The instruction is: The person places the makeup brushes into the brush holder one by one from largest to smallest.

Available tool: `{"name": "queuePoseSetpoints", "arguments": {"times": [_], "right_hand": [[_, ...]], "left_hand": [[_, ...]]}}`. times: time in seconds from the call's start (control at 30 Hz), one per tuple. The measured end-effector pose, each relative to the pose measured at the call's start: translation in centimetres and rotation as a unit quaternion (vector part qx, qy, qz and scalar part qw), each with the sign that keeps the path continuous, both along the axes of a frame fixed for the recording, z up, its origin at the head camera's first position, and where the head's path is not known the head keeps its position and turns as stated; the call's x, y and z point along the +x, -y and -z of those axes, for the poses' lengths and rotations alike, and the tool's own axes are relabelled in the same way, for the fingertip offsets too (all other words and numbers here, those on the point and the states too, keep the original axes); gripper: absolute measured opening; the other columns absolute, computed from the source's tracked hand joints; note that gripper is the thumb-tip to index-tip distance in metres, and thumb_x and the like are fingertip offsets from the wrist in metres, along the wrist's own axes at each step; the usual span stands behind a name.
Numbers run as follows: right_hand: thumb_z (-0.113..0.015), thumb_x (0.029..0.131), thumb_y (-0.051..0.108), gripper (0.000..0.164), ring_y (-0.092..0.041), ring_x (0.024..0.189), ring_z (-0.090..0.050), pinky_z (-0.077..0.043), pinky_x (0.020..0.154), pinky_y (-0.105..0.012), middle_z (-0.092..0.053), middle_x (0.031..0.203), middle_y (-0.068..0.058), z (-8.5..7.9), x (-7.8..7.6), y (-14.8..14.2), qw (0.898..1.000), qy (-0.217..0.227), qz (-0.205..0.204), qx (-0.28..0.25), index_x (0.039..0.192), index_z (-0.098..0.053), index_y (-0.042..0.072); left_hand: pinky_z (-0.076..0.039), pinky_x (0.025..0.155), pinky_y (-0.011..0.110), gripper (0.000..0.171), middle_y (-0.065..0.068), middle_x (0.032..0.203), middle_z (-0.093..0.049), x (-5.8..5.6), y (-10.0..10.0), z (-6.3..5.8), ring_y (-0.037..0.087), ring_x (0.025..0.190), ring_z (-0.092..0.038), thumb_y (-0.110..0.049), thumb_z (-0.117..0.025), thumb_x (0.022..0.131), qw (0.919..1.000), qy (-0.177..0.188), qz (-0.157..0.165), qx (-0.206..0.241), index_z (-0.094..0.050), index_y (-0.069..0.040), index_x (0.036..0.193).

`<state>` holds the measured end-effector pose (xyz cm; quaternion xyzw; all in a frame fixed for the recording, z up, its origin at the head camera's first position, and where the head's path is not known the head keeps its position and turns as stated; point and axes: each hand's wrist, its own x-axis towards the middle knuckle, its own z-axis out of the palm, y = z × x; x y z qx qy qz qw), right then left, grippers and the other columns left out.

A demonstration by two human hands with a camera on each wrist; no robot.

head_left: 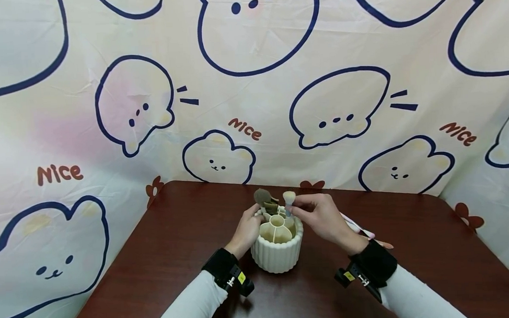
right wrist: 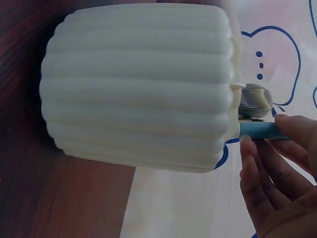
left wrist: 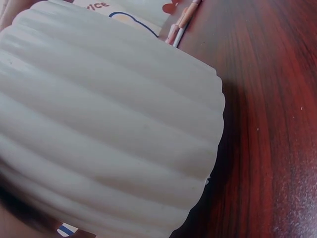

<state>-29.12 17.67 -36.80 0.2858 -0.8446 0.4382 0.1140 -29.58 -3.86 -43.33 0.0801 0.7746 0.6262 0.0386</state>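
Guide the brush (head_left: 288,197) upright at one o'clock on the ribbed holder (head_left: 278,257) — right hand (head_left: 323,217) pinching it, left hand (head_left: 246,231) at ten, grip unclear — and steady the holder.

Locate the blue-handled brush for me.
In the head view, the blue-handled brush is just right of centre, pinched in the right hand, at the right rear of the ribbed cream holder.

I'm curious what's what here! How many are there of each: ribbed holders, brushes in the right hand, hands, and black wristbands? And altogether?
Ribbed holder: 1
Brush in the right hand: 1
Hands, that one plus the left hand: 2
Black wristbands: 2
Total: 6
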Motion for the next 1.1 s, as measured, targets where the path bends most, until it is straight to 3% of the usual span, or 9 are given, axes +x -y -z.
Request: {"name": "queuePoseSetpoints", "arguments": {"times": [0.13,0.27,0.6,0.7,0.83,0.97,1.1], "right_hand": [[-0.076,0.093,0.014,0.006,-0.013,0.065,-0.055,-0.046,0.057,-0.026,-0.065,0.074,0.005,0.4,0.0,0.1,1.000,-0.011,0.003,0.016,0.087,-0.079,0.011],[-0.077,0.092,0.013,0.006,-0.013,0.067,-0.059,-0.049,0.058,-0.024,-0.073,0.082,0.004,0.5,0.1,0.1,1.000,0.007,0.003,0.030,0.095,-0.081,0.010],[-0.070,0.097,0.013,0.011,-0.007,0.072,-0.059,-0.051,0.064,-0.023,-0.074,0.089,0.006,1.2,-0.2,-0.1,0.995,0.016,-0.032,0.096,0.101,-0.081,0.015],[-0.068,0.099,0.015,0.012,-0.005,0.065,-0.054,-0.047,0.060,-0.022,-0.070,0.078,0.007,1.4,-0.3,-0.3,0.992,0.010,-0.042,0.118,0.101,-0.080,0.017],[-0.064,0.102,0.020,0.014,-0.004,0.055,-0.044,-0.039,0.052,-0.022,-0.051,0.063,0.011,1.4,-0.2,-0.5,0.987,0.016,-0.046,0.154,0.103,-0.078,0.020],[-0.061,0.104,0.023,0.017,-0.005,0.055,-0.044,-0.041,0.051,-0.023,-0.044,0.062,0.012,1.4,-0.2,-0.7,0.983,0.029,-0.058,0.173,0.108,-0.077,0.019],[-0.060,0.104,0.026,0.020,-0.005,0.056,-0.047,-0.043,0.052,-0.023,-0.046,0.064,0.012,1.4,-0.1,-0.8,0.981,0.031,-0.060,0.180,0.115,-0.076,0.019]], "left_hand": [[-0.027,0.120,0.054,0.056,0.016,0.160,-0.039,-0.1,-0.1,0.0,0.032,0.150,-0.030,-0.008,-0.034,0.102,1.0000,-0.005,0.004,0.005,-0.036,-0.005,0.158],[-0.027,0.121,0.053,0.056,0.016,0.160,-0.039,-0.2,-0.1,-0.1,0.032,0.150,-0.030,-0.008,-0.035,0.102,1.0000,-0.004,0.002,0.008,-0.036,-0.005,0.158],[-0.028,0.120,0.053,0.056,0.016,0.159,-0.041,0.0,0.0,-0.1,0.032,0.149,-0.032,-0.009,-0.035,0.102,0.9999,-0.004,0.005,0.012,-0.039,-0.005,0.157],[-0.031,0.119,0.051,0.054,0.015,0.155,-0.046,0.0,0.1,-0.1,0.030,0.146,-0.037,-0.008,-0.035,0.102,0.9999,-0.011,0.006,0.011,-0.044,-0.007,0.155],[-0.038,0.111,0.047,0.049,0.013,0.145,-0.055,0.0,0.2,0.0,0.027,0.135,-0.047,-0.007,-0.035,0.101,0.9996,-0.025,0.007,0.005,-0.053,-0.008,0.146],[-0.041,0.105,0.045,0.044,0.012,0.138,-0.060,0.0,0.2,0.0,0.025,0.127,-0.052,-0.007,-0.036,0.101,0.9995,-0.030,0.006,-0.001,-0.058,-0.008,0.139],[-0.038,0.113,0.051,0.049,0.013,0.146,-0.055,0.0,0.2,-0.1,0.028,0.137,-0.046,-0.008,-0.036,0.100,0.9997,-0.026,0.002,-0.002,-0.053,-0.007,0.147]]}}
